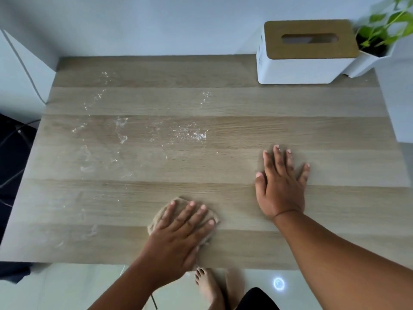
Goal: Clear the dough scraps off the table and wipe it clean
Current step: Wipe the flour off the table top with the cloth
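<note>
Cloth: a thin tan cloth [162, 217] lies flat on the near edge of the counter [223, 104], mostly hidden under the left hand [178, 231].
Left hand: its fingers [190, 211] are straight and spread, pressing the cloth down; nothing is curled around it.
Right hand: the right hand [280, 186] lies flat on bare wood to the right, well apart from the cloth, fingers splayed and holding nothing. It looks like a brace.
Residue: whitish smears and flecks [196, 134] are scattered over the middle and left of the counter, clear of both hands. No solid lumps of dough are visible; whether the marks are wet or floury I cannot tell.
How the cloth should handle: light, limp and prone to bunching, so a flat palm over its middle seems better than a pinch at the edge.
How the residue should handle: thin and probably stuck on, likely needing firm, repeated strokes.
Background: a white tissue box [306, 63] and a potted plant [380, 30] sit at the far right corner.
</note>
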